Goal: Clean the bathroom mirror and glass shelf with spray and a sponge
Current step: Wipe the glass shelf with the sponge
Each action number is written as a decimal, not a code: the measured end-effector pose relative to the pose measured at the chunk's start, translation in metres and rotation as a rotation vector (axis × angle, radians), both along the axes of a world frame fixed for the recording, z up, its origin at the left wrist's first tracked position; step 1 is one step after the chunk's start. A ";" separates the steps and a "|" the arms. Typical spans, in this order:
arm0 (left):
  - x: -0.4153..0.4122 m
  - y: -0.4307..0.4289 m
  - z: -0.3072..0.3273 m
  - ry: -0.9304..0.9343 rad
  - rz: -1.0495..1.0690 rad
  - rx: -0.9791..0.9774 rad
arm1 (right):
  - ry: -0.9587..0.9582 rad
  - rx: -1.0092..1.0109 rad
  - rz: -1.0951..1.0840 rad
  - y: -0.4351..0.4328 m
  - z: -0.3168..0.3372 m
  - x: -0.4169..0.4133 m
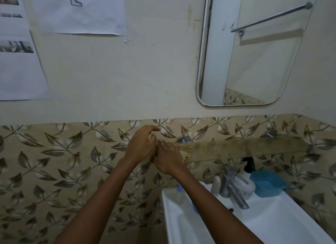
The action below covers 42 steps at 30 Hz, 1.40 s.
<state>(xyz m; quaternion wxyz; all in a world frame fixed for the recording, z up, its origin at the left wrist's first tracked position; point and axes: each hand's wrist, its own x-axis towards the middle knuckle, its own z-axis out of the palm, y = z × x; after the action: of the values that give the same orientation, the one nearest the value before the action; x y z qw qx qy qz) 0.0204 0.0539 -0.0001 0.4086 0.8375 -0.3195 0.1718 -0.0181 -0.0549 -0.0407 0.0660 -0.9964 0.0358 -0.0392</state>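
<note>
The long glass shelf (pixel 245 150), dull with grime, hangs on the wall above the sink. My right hand (pixel 168 159) presses down at its left end on a tan, ragged-edged piece that looks like the sponge (pixel 185 152). Just to the left, my left hand (pixel 142 145) hovers with its fingers curled and apart, touching the right hand's fingertips and holding nothing. A white spray bottle (pixel 248 180) with a black trigger stands on the sink rim under the shelf. The rounded mirror (pixel 254 53) hangs above the shelf at the upper right.
A white sink (pixel 283 223) with a chrome tap (pixel 233 191) sits at the lower right. A blue bowl (pixel 268 184) rests on its back rim. Paper sheets (pixel 78 11) are stuck to the wall at the upper left. Leaf-patterned tiles cover the lower wall.
</note>
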 end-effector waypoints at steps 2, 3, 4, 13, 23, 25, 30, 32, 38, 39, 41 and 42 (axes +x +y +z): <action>0.000 -0.006 -0.002 0.009 -0.013 0.004 | -0.033 -0.006 0.045 -0.004 -0.001 -0.010; -0.001 -0.008 -0.003 0.010 -0.020 0.003 | -0.052 -0.003 0.070 -0.006 -0.002 -0.016; -0.001 -0.011 -0.004 0.008 -0.027 0.004 | -0.079 -0.007 0.094 -0.008 -0.006 -0.024; -0.001 -0.020 0.004 0.001 -0.044 0.015 | -0.169 -0.001 0.192 -0.018 -0.010 -0.036; -0.004 -0.033 0.003 -0.020 -0.064 0.003 | -0.027 -0.084 0.136 -0.012 0.011 -0.009; -0.007 -0.035 0.003 -0.017 -0.066 0.000 | -0.033 -0.072 0.130 -0.011 0.011 -0.013; -0.005 -0.038 0.002 -0.017 -0.072 0.015 | -0.203 -0.037 0.171 -0.021 -0.018 -0.043; -0.003 -0.039 0.002 -0.022 -0.079 0.016 | -0.238 0.014 0.161 -0.025 -0.025 -0.050; 0.001 -0.039 0.004 -0.012 -0.066 0.014 | -0.067 -0.008 0.133 -0.018 0.002 -0.019; 0.000 -0.041 0.005 -0.011 -0.066 0.016 | -0.051 -0.011 0.131 -0.017 0.005 -0.013; -0.001 -0.044 0.004 -0.012 -0.069 0.025 | -0.047 -0.016 0.135 -0.018 0.008 -0.004; -0.002 -0.046 0.004 -0.015 -0.074 0.022 | -0.059 -0.022 0.147 -0.018 0.008 -0.002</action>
<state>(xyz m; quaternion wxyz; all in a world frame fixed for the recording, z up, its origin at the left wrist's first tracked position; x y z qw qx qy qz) 0.0187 0.0082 0.0035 0.4032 0.8282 -0.3552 0.1592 -0.0206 -0.0730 -0.0326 0.0587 -0.9954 -0.0398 -0.0638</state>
